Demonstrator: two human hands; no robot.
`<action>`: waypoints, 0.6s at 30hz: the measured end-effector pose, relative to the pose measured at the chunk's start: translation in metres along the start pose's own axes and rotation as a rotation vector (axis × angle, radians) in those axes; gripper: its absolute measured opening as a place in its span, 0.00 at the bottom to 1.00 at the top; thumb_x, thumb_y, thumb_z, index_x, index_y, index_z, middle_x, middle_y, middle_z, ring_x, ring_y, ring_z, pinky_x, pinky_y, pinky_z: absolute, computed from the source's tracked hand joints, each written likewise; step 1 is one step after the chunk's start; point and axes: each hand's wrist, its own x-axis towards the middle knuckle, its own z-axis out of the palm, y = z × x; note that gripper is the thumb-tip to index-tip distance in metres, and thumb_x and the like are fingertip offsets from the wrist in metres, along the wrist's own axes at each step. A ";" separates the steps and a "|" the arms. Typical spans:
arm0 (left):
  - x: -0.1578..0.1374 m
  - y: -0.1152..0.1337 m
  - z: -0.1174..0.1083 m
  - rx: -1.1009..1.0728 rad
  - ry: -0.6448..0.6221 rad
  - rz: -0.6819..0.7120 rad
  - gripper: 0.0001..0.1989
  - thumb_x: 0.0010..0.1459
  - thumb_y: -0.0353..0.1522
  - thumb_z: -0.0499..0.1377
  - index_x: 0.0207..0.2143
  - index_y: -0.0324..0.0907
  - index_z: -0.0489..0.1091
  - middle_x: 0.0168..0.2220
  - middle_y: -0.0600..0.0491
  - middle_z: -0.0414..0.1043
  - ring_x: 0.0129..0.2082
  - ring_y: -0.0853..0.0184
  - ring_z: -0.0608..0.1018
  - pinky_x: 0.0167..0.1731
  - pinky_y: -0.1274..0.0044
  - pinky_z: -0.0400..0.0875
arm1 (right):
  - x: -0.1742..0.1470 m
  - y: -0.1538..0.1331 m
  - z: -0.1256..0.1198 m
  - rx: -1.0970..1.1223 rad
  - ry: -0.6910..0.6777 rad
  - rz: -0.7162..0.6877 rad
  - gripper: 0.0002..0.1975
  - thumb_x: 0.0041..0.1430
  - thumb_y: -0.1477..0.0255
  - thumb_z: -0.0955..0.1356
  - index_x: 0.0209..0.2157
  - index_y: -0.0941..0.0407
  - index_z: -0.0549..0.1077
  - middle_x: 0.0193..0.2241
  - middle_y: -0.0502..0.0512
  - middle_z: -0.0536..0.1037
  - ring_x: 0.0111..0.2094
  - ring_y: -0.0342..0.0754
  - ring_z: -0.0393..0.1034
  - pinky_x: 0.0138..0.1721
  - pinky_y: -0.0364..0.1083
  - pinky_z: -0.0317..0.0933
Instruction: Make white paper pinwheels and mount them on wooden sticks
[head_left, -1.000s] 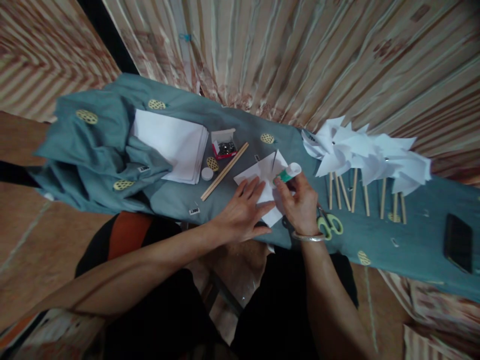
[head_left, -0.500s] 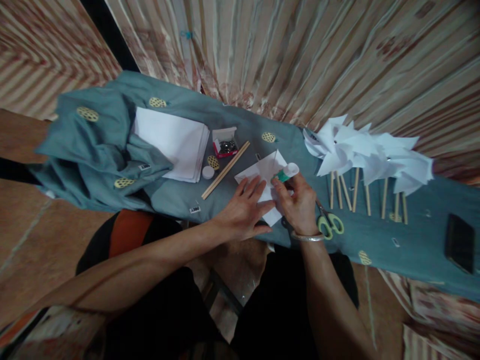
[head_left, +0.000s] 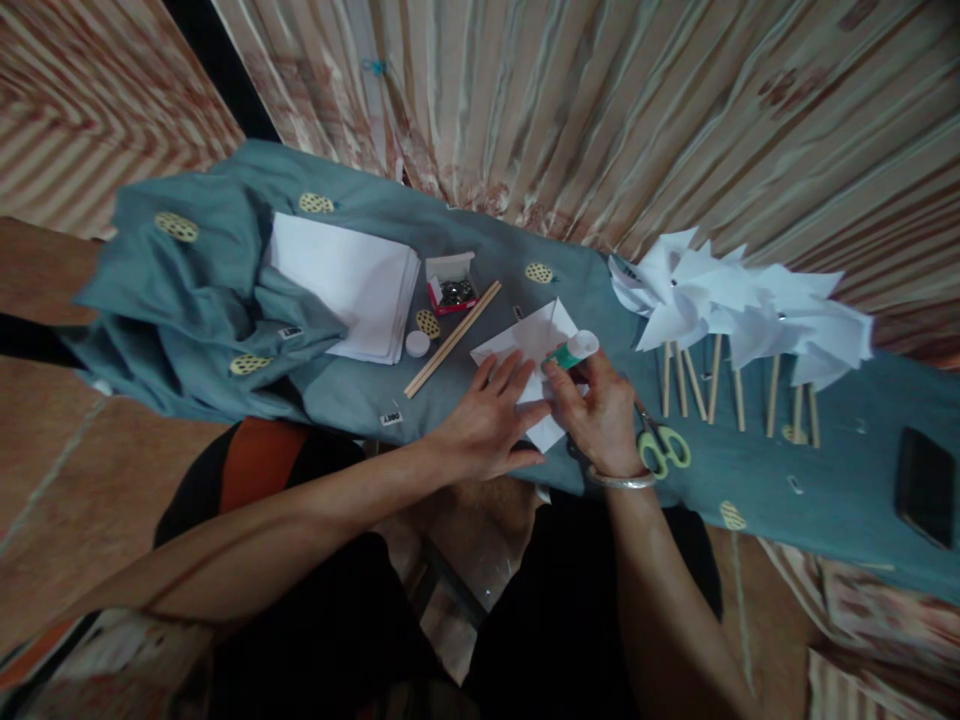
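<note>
A white square of paper with crease lines lies on the cloth in front of me. My left hand rests flat on its left part, fingers spread. Held in my right hand is a green and white glue stick, tilted with its lower end down at the paper's middle; the tip is hidden by my fingers. Just right of that wrist lie scissors with light green handles, their blades partly covered. A small round white cap sits left of the paper, near two wooden sticks.
A stack of white paper lies to the left, partly under bunched cloth. Behind the sticks stands an open small box of metal pins. Several paper pinwheels on sticks overlap at the right. A dark phone lies near the table's right end.
The glue stick and my right hand have shifted very slightly right and down. My left hand stays on the paper, and the view has moved a little.
</note>
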 end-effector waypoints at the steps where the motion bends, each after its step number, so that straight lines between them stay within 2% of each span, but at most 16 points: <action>1: 0.000 0.000 0.000 0.003 0.001 0.001 0.29 0.55 0.47 0.60 0.55 0.44 0.67 0.65 0.39 0.53 0.66 0.42 0.52 0.61 0.48 0.49 | 0.000 0.000 0.000 -0.003 0.000 -0.002 0.14 0.62 0.57 0.65 0.37 0.55 0.69 0.25 0.52 0.76 0.26 0.49 0.71 0.30 0.46 0.60; 18: -0.001 -0.002 0.002 -0.013 0.038 0.012 0.27 0.54 0.47 0.61 0.53 0.44 0.68 0.65 0.41 0.54 0.66 0.44 0.54 0.61 0.49 0.50 | -0.003 0.005 -0.005 -0.066 -0.033 -0.026 0.14 0.62 0.59 0.64 0.39 0.55 0.70 0.27 0.53 0.78 0.28 0.50 0.72 0.31 0.47 0.61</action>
